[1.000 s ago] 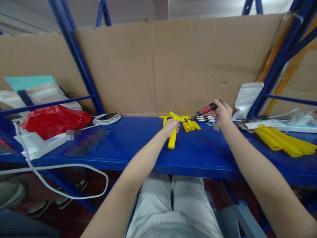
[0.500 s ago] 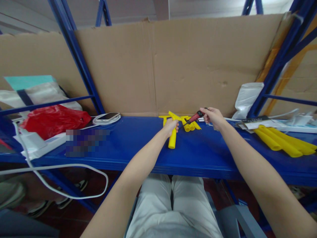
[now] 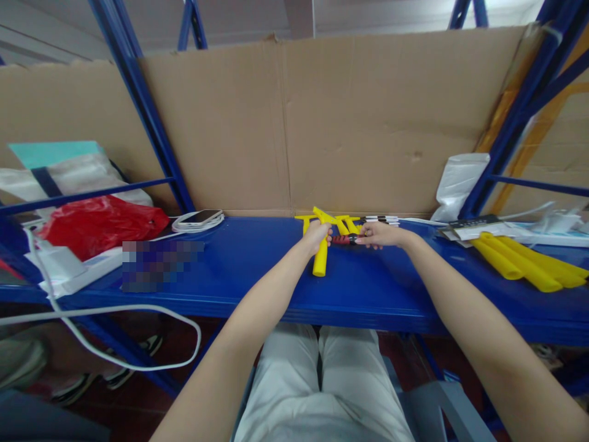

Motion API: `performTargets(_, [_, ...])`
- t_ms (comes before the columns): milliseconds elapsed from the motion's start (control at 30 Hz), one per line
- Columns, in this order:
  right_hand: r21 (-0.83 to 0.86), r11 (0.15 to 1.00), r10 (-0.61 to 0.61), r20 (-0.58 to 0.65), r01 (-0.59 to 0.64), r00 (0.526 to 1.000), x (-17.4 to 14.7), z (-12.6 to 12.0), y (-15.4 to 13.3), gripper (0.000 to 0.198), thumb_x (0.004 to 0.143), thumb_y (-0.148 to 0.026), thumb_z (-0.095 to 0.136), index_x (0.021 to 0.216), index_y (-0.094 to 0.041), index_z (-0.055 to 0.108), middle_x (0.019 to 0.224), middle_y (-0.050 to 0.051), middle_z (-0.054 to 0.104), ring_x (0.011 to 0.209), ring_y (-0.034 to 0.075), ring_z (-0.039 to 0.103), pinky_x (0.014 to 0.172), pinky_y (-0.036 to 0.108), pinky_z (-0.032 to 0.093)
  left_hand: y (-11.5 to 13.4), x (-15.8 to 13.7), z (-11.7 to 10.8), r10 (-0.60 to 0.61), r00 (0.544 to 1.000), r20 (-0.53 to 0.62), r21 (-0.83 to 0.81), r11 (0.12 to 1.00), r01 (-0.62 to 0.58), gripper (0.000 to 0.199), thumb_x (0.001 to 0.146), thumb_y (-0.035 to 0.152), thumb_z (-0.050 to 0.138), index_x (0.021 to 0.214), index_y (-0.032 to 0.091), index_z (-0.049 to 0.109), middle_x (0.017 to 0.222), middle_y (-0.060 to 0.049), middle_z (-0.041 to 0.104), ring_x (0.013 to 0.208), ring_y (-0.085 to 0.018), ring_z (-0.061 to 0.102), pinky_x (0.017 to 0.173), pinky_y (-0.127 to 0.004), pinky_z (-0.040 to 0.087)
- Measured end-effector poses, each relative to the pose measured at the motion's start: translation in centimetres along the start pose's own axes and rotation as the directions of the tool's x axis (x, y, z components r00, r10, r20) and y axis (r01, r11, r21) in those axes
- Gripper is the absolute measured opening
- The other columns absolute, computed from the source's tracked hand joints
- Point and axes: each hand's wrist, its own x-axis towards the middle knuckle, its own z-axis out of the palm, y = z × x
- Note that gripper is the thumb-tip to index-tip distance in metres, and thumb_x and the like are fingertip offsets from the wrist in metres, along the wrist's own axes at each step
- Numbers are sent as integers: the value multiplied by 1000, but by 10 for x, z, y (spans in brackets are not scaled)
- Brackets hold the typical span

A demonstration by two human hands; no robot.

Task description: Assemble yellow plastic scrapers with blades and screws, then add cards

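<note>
My left hand (image 3: 316, 238) is closed around a yellow T-shaped handle (image 3: 320, 263), its round end pointing towards me and its crosspiece at the far side. In my right hand (image 3: 380, 234) is a screwdriver (image 3: 341, 240) with a red and black grip, gripped by its black end. It lies nearly level, pointing left against the yellow handle by my left fingers; its tip is hidden there. Just behind my hands, more yellow T-shaped pieces (image 3: 346, 223) lie on the blue shelf (image 3: 257, 270).
Black-and-white thin items (image 3: 381, 220) lie behind my right hand. Yellow tubes (image 3: 524, 261) rest at the right. To the left are a phone (image 3: 205, 216) on a coiled white cable and a red plastic bag (image 3: 103, 222). Cardboard (image 3: 359, 123) walls off the back.
My right hand has come down and left with the screwdriver, which has turned from slanted to nearly level and now meets the yellow handle. My left hand has stayed in place.
</note>
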Motion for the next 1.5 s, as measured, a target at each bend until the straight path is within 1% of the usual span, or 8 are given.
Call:
performTargets(267, [-108, 994, 33, 80, -25, 996, 0, 1, 1, 34, 55, -45, 77, 55, -16, 59, 48, 1, 58, 38, 9, 50, 32, 17, 36, 0, -1, 0, 4, 1000, 6, 0, 1000, -4, 14, 78, 5, 42, 76, 18, 40, 49, 8, 39, 32, -3, 34, 37, -17, 26])
performTargets(433, [-179, 984, -23, -106, 4, 994, 1, -7, 1, 21, 64, -29, 72, 55, -18, 57, 45, -1, 56, 37, 9, 49, 36, 19, 36, 0, -1, 0, 1, 1000, 2, -2, 1000, -1, 14, 78, 5, 43, 77, 18, 40, 50, 8, 39, 33, -4, 34, 37, -18, 26])
performTargets(533, [-372, 923, -39, -342, -97, 939, 3, -20, 9, 16, 69, -17, 63, 56, -18, 56, 52, 2, 60, 46, 12, 55, 45, 22, 40, 1, -2, 1, -4, 1000, 1, 13, 1000, 4, 13, 78, 5, 42, 76, 18, 41, 49, 8, 40, 33, -4, 35, 38, -18, 26])
performTargets(633, [-489, 814, -15, -556, -313, 831, 1, -35, 21, 5, 71, -17, 59, 71, -17, 64, 72, 10, 68, 69, 20, 64, 59, 26, 46, 2, -3, 1, -7, 1000, -3, 22, 1000, 7, 13, 79, 5, 41, 75, 18, 41, 49, 7, 40, 33, -4, 35, 38, -18, 27])
performTargets(733, [-465, 733, 102, -646, -496, 757, -3, -47, 35, 27, 75, -18, 53, 97, -11, 66, 93, 18, 68, 89, 26, 64, 69, 31, 48, 3, -4, 2, -12, 1000, -5, 29, 1000, 12, 14, 80, 5, 41, 76, 18, 41, 49, 8, 39, 33, -4, 34, 38, -18, 26])
performTargets(900, [-507, 672, 223, -558, -541, 800, -8, -56, 56, 28, 74, -14, 52, 95, -12, 70, 96, 16, 69, 91, 25, 64, 69, 27, 48, 3, -4, 2, -8, 1000, 11, 31, 999, 8, 15, 81, 5, 39, 75, 18, 39, 49, 8, 39, 33, -4, 35, 38, -18, 26])
performTargets(1200, [-537, 730, 247, -370, -423, 896, 2, -53, 71, 33, 66, -8, 55, 93, -17, 72, 74, 4, 71, 70, 16, 65, 62, 20, 46, 4, -5, 2, -7, 1000, 12, 28, 1000, 7, 15, 82, 5, 37, 75, 18, 40, 49, 8, 39, 32, -4, 35, 37, -19, 26])
performTargets(1500, [-659, 636, 184, -377, -403, 908, 6, -33, 59, 43, 80, -16, 43, 117, -23, 64, 124, 12, 56, 117, 28, 50, 92, 39, 42, 2, -3, 2, -1, 1000, 13, 34, 999, 0, 14, 81, 5, 39, 76, 18, 41, 49, 8, 40, 33, -4, 35, 38, -18, 26])
